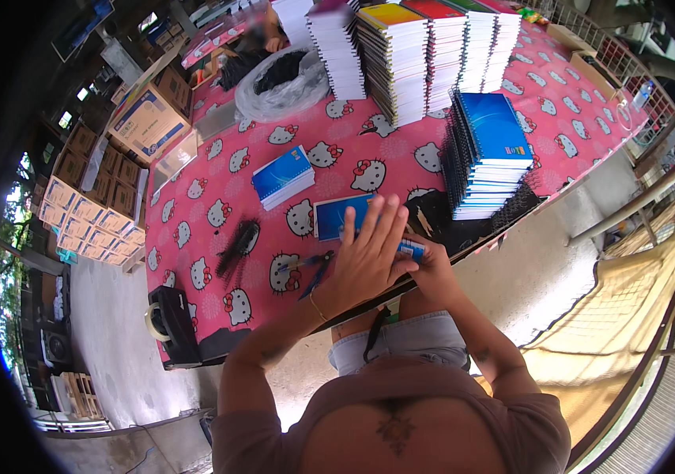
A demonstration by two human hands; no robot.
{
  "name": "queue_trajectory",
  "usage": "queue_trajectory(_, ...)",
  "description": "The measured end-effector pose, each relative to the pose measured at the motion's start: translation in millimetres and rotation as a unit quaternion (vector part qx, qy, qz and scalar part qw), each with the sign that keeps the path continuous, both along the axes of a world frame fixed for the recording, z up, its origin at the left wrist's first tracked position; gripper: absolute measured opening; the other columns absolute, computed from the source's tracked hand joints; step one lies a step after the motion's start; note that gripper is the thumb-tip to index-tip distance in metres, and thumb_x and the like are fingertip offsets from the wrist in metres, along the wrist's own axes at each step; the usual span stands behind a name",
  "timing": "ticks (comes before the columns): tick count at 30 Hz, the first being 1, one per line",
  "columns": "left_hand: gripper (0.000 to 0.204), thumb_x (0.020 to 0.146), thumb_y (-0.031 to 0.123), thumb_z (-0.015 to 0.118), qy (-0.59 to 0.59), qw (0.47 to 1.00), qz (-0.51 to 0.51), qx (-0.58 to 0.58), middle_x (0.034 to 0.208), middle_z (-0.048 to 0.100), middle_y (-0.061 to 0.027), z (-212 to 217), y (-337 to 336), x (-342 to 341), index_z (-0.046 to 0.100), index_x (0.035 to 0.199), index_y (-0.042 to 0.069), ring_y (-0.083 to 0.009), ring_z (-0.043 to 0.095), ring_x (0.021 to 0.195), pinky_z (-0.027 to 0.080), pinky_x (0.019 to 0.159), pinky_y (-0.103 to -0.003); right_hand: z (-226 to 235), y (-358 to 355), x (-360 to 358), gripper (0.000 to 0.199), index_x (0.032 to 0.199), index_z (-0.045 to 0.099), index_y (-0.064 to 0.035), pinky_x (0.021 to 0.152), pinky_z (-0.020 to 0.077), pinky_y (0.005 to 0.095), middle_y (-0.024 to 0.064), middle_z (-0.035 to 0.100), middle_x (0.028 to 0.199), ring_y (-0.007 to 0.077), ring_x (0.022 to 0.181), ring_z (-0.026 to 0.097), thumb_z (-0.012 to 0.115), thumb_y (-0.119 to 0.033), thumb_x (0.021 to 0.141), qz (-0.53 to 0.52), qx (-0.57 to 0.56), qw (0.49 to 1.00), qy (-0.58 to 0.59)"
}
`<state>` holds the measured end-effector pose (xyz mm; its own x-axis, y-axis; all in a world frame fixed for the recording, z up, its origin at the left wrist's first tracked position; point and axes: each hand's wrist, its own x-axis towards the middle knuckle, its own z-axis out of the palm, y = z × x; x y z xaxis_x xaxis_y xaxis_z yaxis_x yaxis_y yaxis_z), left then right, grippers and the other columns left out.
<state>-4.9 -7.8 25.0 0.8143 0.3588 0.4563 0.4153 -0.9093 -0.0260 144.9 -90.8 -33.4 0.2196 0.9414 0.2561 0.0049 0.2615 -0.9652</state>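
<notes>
My left hand point(365, 249) is open, its fingers stretched out flat and close together over a blue-covered notebook point(333, 219) near the table's front edge. Past the left thumb, my right hand point(435, 270) closes on a blue notebook edge point(410, 250). The left hand hides what lies between, so I cannot tell whether both blue parts belong to one notebook. Beside my left wrist lie pliers point(320, 271) with dark handles. A short pile of blue notebooks point(284, 175) sits farther off, and a tall stack of blue spiral notebooks point(489, 154) stands to the right.
Black binding coils point(239, 246) lie at left, above a black tape dispenser point(171, 325). Tall notebook stacks point(393, 67) and a clear plastic bag point(278, 83) stand at the back of the pink patterned table point(219, 178). Cardboard boxes point(96, 189) are piled left. Another person's hand point(273, 35) shows far off.
</notes>
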Motion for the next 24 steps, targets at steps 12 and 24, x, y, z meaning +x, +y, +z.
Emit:
queue_trajectory(12,0.026,0.093,0.019,0.068,-0.121,0.981,-0.094,-0.117,0.107,0.070,-0.0058,-28,15,2,0.066,0.117,0.008,-0.0238,0.065,0.106,0.029,0.115,-0.053,-29,13,16,0.029,0.115,0.067,0.0010,0.072,0.0527,0.0318,0.0161,0.071,0.087,0.0167,0.077,0.068,0.072,-0.002,0.086,0.021,-0.045,0.994,-0.096)
queue_trajectory(24,0.019,0.088,0.019,0.073,-0.145,0.978,-0.090,-0.120,0.098,0.071,-0.0024,-33,8,7,0.068,0.103,0.009,-0.0212,0.066,0.093,0.038,0.108,-0.047,13,-7,56,0.019,0.108,0.073,0.0019,0.078,0.0569,0.0287,0.0112,0.073,0.096,0.0151,0.088,0.071,0.072,-0.001,0.089,0.036,-0.039,0.997,-0.062)
